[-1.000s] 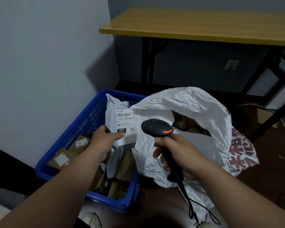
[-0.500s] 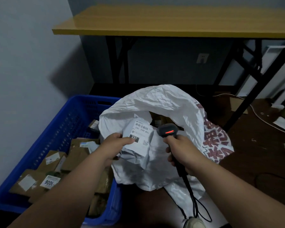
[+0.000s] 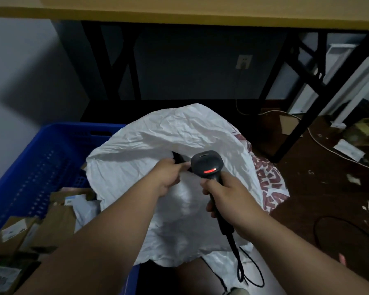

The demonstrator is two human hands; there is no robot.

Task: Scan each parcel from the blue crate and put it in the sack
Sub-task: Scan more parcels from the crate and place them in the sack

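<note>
**Sack mouth reached, crate still well stocked**

Your left hand (image 3: 168, 177) is at the dark mouth of the white sack (image 3: 158, 145), fingers curled; whether it holds a parcel there cannot be told. Your right hand (image 3: 226, 199) grips the scanner (image 3: 207, 165), its red light on. The blue crate (image 3: 41, 158) beside the sack holds many brown parcels (image 3: 58, 222), so most of the job looks left.

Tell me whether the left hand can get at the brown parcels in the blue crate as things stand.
Probably yes. The left hand is at the sack mouth, and the brown parcels lie uncovered in the open-topped blue crate just to its left. Nothing blocks the way.
</note>
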